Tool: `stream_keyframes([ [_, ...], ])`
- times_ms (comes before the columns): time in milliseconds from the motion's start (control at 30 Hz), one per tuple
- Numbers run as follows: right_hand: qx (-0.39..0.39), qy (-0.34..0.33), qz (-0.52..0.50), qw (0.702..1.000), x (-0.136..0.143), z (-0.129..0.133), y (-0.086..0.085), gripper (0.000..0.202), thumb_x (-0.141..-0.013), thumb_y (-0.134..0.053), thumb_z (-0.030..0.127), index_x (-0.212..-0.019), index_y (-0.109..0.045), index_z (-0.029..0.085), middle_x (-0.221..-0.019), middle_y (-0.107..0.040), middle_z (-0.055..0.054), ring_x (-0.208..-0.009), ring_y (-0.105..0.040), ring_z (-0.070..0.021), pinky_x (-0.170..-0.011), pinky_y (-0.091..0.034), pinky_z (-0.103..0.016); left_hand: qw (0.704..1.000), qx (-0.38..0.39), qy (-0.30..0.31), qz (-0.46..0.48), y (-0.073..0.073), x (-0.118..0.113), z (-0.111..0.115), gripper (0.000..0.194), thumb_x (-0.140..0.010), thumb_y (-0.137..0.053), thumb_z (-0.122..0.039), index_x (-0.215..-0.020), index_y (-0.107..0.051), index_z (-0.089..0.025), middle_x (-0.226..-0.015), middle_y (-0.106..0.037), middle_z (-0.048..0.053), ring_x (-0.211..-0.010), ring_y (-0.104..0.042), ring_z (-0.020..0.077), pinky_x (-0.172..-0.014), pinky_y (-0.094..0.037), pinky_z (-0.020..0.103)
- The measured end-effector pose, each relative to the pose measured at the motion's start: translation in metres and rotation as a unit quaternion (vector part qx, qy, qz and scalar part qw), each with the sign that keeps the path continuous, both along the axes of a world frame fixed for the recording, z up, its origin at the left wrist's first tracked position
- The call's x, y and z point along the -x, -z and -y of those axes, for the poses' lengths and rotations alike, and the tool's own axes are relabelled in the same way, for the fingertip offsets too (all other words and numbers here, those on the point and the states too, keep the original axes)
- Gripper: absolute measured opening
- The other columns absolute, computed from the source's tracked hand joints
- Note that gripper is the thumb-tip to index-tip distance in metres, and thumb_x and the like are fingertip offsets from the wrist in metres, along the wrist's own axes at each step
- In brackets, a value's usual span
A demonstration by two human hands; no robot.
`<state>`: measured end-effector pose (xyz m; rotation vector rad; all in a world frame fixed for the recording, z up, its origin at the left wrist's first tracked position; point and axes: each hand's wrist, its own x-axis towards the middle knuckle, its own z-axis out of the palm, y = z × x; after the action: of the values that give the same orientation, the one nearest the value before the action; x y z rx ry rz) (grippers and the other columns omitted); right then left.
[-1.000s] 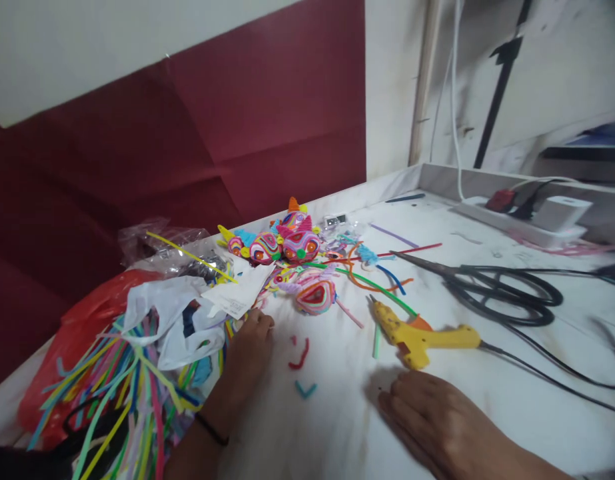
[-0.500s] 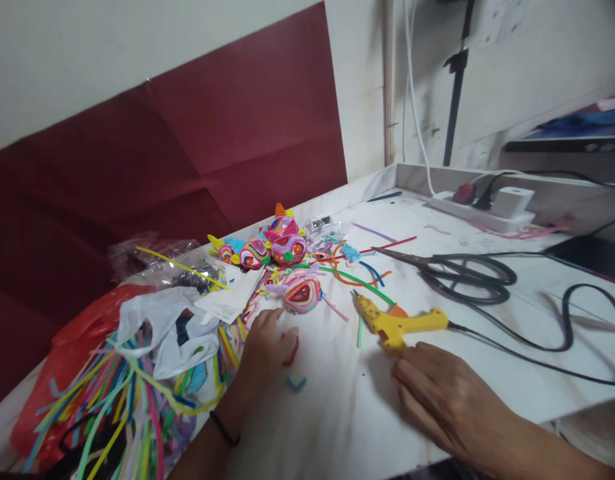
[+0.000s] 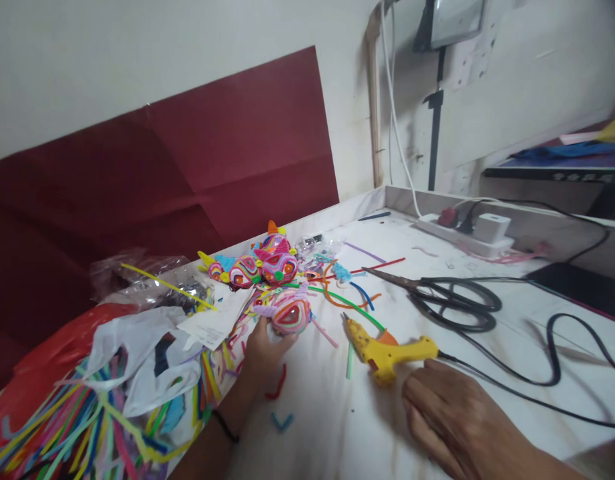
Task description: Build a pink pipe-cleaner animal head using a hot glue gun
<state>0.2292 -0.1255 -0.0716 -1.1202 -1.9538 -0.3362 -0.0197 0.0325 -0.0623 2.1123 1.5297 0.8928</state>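
Note:
My left hand (image 3: 264, 353) has its thumb and fingers closed about the near side of a round pink fuzzy-wire animal figure (image 3: 291, 316) with a red teardrop-shaped patch. My right hand (image 3: 454, 410) rests on the table with its fingers curled under, just below the handle of a yellow hot glue gun (image 3: 394, 352); its palm side is hidden. The glue gun lies on its side. Near my left hand are a bent red pipe cleaner piece (image 3: 277, 385) and a bent blue piece (image 3: 282, 422). Similar finished-looking figures (image 3: 278, 265) cluster behind.
Black-handled scissors (image 3: 457, 297) lie open beyond the glue gun, whose black cord (image 3: 517, 373) loops rightward. A white power strip (image 3: 467, 233) sits at the back. Many pipe cleaners (image 3: 102, 427), a white plastic bag (image 3: 137, 343) and a red bag (image 3: 52, 353) fill the left.
My left hand has moved to the pink figure and closed about it. My right hand has shifted slightly back along the glue gun's handle. The whole view has tilted up a little.

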Motion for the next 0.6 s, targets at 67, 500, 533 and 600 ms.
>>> stream_keyframes([
  [67,-0.001,0.013,0.009,1.000,-0.003,-0.005,-0.003,0.023,-0.085,-0.043,0.006,-0.070,-0.045,0.022,-0.056,-0.050,0.001,-0.050,-0.046,-0.0146,-0.054,-0.037,-0.028,1.000,0.004,-0.006,0.006,0.000,0.000,-0.002,0.041,-0.072,-0.067,-0.038,-0.107,-0.058,-0.019,-0.101,-0.072,0.007,-0.096,-0.067,0.0260,-0.083,-0.051,0.039],
  [500,0.140,0.022,0.098,0.985,-0.033,-0.092,-0.053,0.029,-0.095,-0.041,0.021,-0.073,-0.059,0.019,-0.062,-0.061,-0.003,-0.058,-0.055,-0.0164,-0.057,-0.036,-0.027,0.995,0.046,-0.029,0.079,0.012,0.005,-0.011,0.035,-0.070,-0.069,-0.037,-0.098,-0.056,-0.023,-0.097,-0.073,0.005,-0.090,-0.069,0.0260,-0.075,-0.054,0.035],
  [533,0.167,0.028,0.098,0.981,-0.032,-0.104,-0.056,0.028,-0.094,-0.042,0.021,-0.073,-0.060,0.019,-0.062,-0.062,-0.003,-0.058,-0.055,-0.0163,-0.058,-0.036,-0.027,0.995,0.043,-0.027,0.083,0.013,0.005,-0.011,0.034,-0.069,-0.069,-0.037,-0.097,-0.055,-0.023,-0.096,-0.073,0.005,-0.090,-0.069,0.0263,-0.075,-0.054,0.036],
  [600,0.226,0.026,0.103,0.968,-0.029,-0.129,-0.061,0.026,-0.093,-0.045,0.019,-0.073,-0.062,0.018,-0.065,-0.066,-0.004,-0.059,-0.058,-0.0158,-0.059,-0.038,-0.026,0.995,0.039,-0.029,0.089,0.014,0.005,-0.012,0.035,-0.067,-0.070,-0.037,-0.096,-0.055,-0.023,-0.095,-0.073,0.004,-0.089,-0.069,0.0268,-0.074,-0.054,0.036],
])
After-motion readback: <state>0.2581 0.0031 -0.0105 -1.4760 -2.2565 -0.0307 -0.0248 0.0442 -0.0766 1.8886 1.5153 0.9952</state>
